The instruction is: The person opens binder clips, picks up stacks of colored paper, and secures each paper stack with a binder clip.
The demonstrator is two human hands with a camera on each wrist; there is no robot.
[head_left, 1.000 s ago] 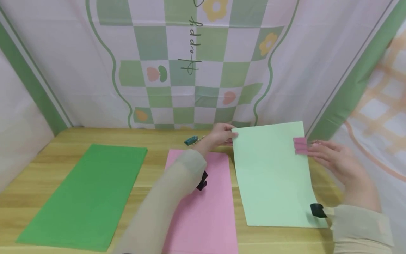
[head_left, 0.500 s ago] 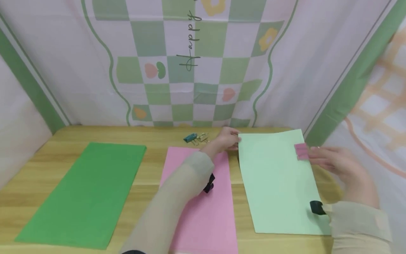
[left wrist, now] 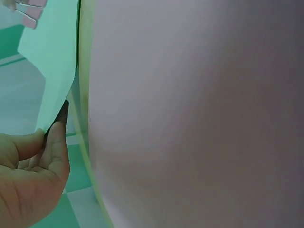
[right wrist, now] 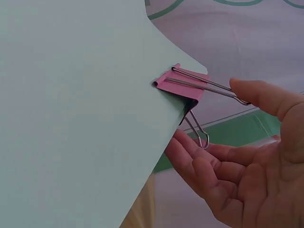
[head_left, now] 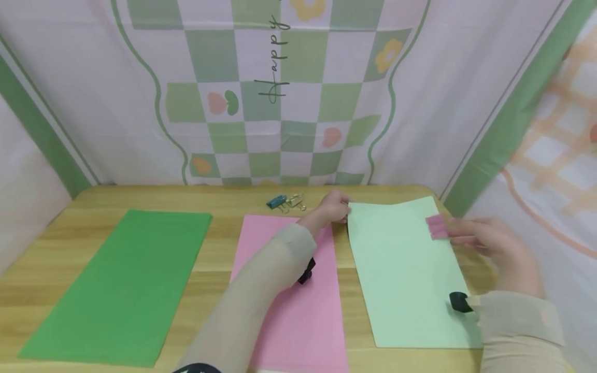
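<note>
1. Pale green sheet (head_left: pixel 406 280): resting on the wooden table (head_left: pixel 70 238), right of the pink sheet (head_left: pixel 303 326), bending along the far edge.
2. Pinching its far left corner between thumb and fingers of the left hand (head_left: pixel 333 205).
3. Holding the pink binder clip (right wrist: pixel 183 85) by its wire handles in the right hand (right wrist: pixel 266 156).
4. Keeping the sheet's right edge inside the clip's mouth, near the far corner.
5. Lying just beyond the pink sheet: teal clip (head_left: pixel 276 201), gold clip (head_left: pixel 295 200).
6. Lying at left: dark green sheet (head_left: pixel 116 290).
</note>
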